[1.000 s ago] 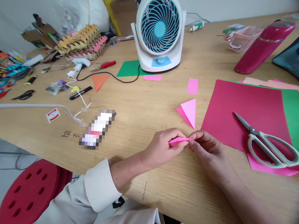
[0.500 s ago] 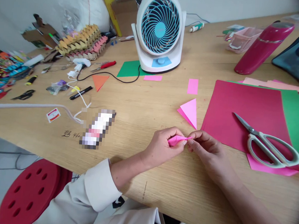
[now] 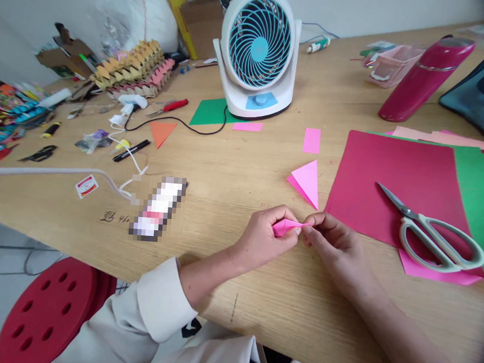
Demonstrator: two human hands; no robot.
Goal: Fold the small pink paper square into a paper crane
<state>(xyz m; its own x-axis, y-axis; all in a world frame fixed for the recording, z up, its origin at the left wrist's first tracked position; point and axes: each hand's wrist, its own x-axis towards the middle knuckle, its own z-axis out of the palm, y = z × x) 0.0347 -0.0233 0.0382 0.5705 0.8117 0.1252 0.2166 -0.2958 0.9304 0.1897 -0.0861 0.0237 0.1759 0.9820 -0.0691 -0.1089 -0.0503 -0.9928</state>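
Note:
Between my two hands is a small folded piece of pink paper [image 3: 283, 227], narrowing to a point at its right end. My left hand [image 3: 263, 235] is closed around its wider part, and the fingers hide some of it. The thumb and fingertips of my right hand [image 3: 337, 246] pinch the narrow tip. Just beyond my fingers lies a folded pink paper triangle [image 3: 307, 180], with a pink paper rectangle [image 3: 311, 140] farther back. To the right, scissors [image 3: 432, 239] with pale handles rest on dark red paper [image 3: 399, 181], blades closed.
A white fan [image 3: 258, 50] stands at the back on green paper [image 3: 207, 111]. The phone [image 3: 159, 206] lies left of my hands. A magenta bottle [image 3: 426, 78] stands at the back right. An orange triangle [image 3: 161, 133], a marker [image 3: 131, 150] and cables are on the left.
Both hands stay in nearly the same place, still gripping the folded pink paper. Nothing else on the table has visibly moved.

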